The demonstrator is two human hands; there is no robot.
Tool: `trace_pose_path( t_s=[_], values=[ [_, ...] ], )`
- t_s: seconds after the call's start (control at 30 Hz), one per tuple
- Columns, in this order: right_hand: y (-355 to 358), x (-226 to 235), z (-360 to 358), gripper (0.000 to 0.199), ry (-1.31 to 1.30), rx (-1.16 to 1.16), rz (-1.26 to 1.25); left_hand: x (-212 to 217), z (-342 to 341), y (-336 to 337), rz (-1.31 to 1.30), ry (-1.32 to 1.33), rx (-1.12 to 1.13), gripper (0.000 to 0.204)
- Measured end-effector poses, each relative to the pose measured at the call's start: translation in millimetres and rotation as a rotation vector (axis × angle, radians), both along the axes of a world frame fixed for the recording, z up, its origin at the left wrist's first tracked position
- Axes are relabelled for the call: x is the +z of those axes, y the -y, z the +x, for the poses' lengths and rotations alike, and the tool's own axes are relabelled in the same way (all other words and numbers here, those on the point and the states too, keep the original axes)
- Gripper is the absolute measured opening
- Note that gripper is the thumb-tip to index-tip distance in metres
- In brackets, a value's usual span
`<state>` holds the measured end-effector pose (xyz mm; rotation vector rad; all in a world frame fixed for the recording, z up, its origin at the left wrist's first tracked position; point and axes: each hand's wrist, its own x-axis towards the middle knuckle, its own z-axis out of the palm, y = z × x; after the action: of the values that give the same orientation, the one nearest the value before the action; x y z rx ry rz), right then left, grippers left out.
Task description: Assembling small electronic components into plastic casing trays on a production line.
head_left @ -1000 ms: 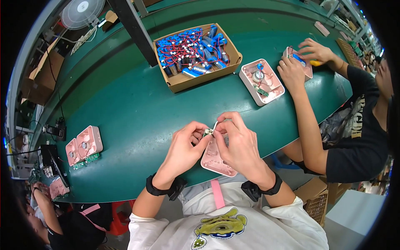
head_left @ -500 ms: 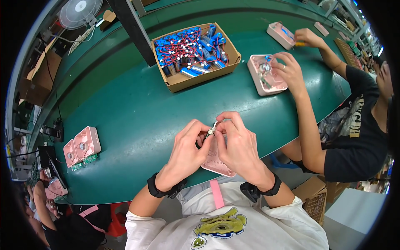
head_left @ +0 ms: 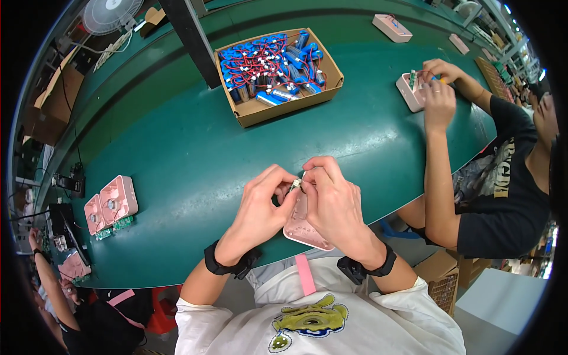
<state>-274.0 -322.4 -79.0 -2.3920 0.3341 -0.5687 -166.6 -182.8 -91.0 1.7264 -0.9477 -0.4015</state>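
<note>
My left hand pinches a small circuit board between thumb and fingertips, above a pink plastic housing. Close against it, my right hand has its fingertips closed at a white connector or wire end by the board's edge; the exact fit is hidden by the fingers. The housing lies at the table's near edge, partly covered by my right hand, its inner side with small posts facing up.
A cardboard box of blue batteries with red and black leads stands beyond my hands. Two pink housings with speakers and boards lie at left. On the right, a co-worker's hands work at another pink housing; a further housing lies behind.
My hands stay nearly in place, fingertips shifting slightly at the board. The co-worker's pink housing has moved right and both their hands are now at it.
</note>
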Motion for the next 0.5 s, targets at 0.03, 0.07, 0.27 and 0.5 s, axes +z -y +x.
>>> trace_pose_path(
  t_s=[0.03, 0.07, 0.27, 0.5],
  values=[
    [3.7, 2.8, 0.3, 0.005, -0.008, 0.013, -0.015, -0.3, 2.2, -0.4, 0.038, -0.096, 0.005, 0.015],
    [9.8, 6.3, 1.7, 0.005, -0.006, 0.015, -0.024, -1.4, 5.3, -1.1, 0.076, -0.191, 0.012, 0.017],
    [89.7, 47.0, 34.8, 0.014, 0.013, -0.047, -0.218, -11.0, 10.8, -6.8, 0.089, -0.341, 0.016, 0.018],
    [144.4, 43.0, 114.4, 0.022, 0.036, 0.003, -0.155, -9.3, 12.8, -12.1, 0.079, -0.402, 0.003, 0.019]
  ],
)
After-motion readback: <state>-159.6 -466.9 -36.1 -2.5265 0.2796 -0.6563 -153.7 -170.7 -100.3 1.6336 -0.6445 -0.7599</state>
